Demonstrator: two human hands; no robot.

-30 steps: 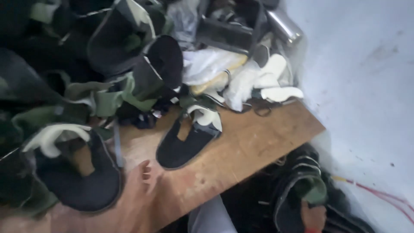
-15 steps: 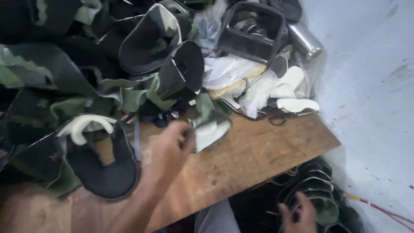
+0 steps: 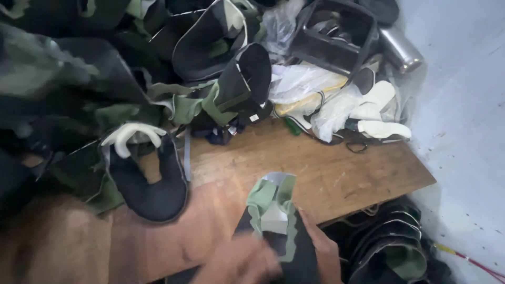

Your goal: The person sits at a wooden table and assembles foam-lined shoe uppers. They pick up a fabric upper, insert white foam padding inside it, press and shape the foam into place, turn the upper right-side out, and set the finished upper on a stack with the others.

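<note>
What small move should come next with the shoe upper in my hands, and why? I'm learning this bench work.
Probably lift the shoe upper a little clear of the wooden board and steady it. Both hands grip it low down, the left hand blurred, the right hand at its edge, and its green collar flops open.

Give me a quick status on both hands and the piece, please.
Both hands, left and right, grip black-and-green fabric shoe upper. Above wooden board. Nothing in the way.
</note>
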